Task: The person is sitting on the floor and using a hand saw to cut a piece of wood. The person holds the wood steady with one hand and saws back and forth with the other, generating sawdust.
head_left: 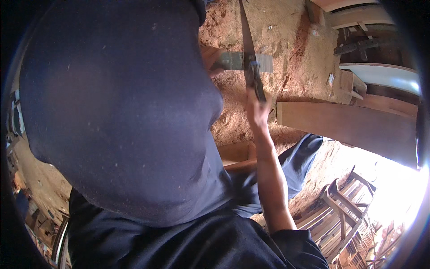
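My right hand [259, 106] is closed round the dark handle of a handsaw [247, 36], whose long blade points away from me. The saw lies across a narrow greyish wooden board [233, 61], with the board's right end showing beyond it. At the board's left end, part of my left hand [213, 61] shows, gripping the board. Much of that hand and the left arm is hidden behind a large dark-blue cloth surface [121, 112] that fills the left of the view.
Sawdust covers the brown ground [286, 45]. A wide wooden panel [345, 123] lies to the right, near stacked boards and a pale sheet [380, 76]. A wooden frame [345, 206] and many timber strips stand at the lower right. A wooden box-like piece [235, 154] is near my leg.
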`<state>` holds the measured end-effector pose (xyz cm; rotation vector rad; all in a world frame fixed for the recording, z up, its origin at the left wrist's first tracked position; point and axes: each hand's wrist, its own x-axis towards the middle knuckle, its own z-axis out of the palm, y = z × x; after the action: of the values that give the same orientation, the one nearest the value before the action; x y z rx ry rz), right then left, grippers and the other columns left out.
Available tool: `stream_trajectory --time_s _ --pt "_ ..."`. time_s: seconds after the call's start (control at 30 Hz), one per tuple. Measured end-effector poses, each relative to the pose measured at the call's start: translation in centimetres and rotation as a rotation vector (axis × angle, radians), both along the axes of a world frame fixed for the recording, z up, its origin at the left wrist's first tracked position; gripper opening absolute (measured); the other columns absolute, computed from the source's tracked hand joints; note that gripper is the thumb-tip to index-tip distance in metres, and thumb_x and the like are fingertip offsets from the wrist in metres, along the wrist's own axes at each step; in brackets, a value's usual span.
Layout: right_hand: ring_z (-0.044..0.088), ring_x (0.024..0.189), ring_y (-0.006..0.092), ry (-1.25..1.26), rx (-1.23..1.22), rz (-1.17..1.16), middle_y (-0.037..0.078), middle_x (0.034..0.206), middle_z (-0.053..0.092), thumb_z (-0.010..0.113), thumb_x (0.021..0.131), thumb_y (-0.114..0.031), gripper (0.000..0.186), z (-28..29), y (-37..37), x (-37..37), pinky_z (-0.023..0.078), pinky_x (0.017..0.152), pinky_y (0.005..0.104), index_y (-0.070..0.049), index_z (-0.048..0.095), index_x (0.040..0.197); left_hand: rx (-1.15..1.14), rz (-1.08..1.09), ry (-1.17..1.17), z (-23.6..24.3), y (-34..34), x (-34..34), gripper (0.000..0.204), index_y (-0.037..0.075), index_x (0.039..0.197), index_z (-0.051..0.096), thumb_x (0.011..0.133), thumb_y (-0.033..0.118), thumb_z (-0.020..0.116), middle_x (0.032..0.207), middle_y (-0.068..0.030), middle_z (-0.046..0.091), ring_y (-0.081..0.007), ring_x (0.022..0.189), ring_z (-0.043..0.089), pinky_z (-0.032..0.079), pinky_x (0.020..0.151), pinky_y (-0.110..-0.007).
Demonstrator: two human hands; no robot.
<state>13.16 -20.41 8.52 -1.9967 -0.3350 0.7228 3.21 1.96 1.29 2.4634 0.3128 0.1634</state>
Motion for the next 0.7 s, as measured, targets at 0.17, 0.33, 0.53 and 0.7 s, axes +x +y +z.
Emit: stream_trajectory --time_s 0.17,0.33,0.53,0.7 --pt "0.044 0.048 0.0074 -0.095 0.028 -0.024 -0.003 0.058 0.05 0.061 0.087 -0.019 0.02 -1.9 -3.3 -1.0 0.033 0.045 0.0252 -0.005 0.059 0.074 0.073 -0.043 0.046 -1.6 1.3 -0.2 0.063 0.007 0.139 0.045 0.093 0.046 0.061 0.126 -0.0192 0.057 -0.0381 0.119 0.055 0.045 0.101 -0.049" --pt "0.046 0.051 0.0103 -0.031 -0.08 0.013 -0.001 0.058 0.049 0.061 0.089 -0.019 0.021 -1.5 -3.4 -0.9 0.037 0.049 0.0289 -0.003 0.059 0.075 0.029 -0.012 -0.053 -2.0 0.4 -0.2 0.066 0.007 0.141 0.044 0.092 0.047 0.063 0.126 -0.0196 0.057 -0.0384 0.118 0.056 0.045 0.1 -0.05" --pt "0.048 0.057 0.0098 -0.243 0.016 0.023 0.0 0.063 0.052 0.06 0.088 -0.02 0.018 -3.4 -2.6 1.9 0.036 0.051 0.0285 -0.004 0.061 0.079 0.059 -0.096 0.03 1.3 -0.2 1.1 0.067 0.008 0.142 0.042 0.092 0.048 0.062 0.131 -0.0193 0.055 -0.0375 0.123 0.053 0.043 0.103 -0.05" --pt "0.046 0.049 0.0086 0.045 -0.001 -0.072 -0.002 0.055 0.051 0.063 0.086 -0.019 0.019 -0.2 -5.2 -2.6 0.035 0.046 0.028 -0.005 0.061 0.073 0.143 -0.003 -0.129 -2.6 0.4 -1.1 0.066 0.008 0.142 0.043 0.092 0.046 0.064 0.132 -0.0189 0.054 -0.0378 0.123 0.052 0.042 0.105 -0.048"
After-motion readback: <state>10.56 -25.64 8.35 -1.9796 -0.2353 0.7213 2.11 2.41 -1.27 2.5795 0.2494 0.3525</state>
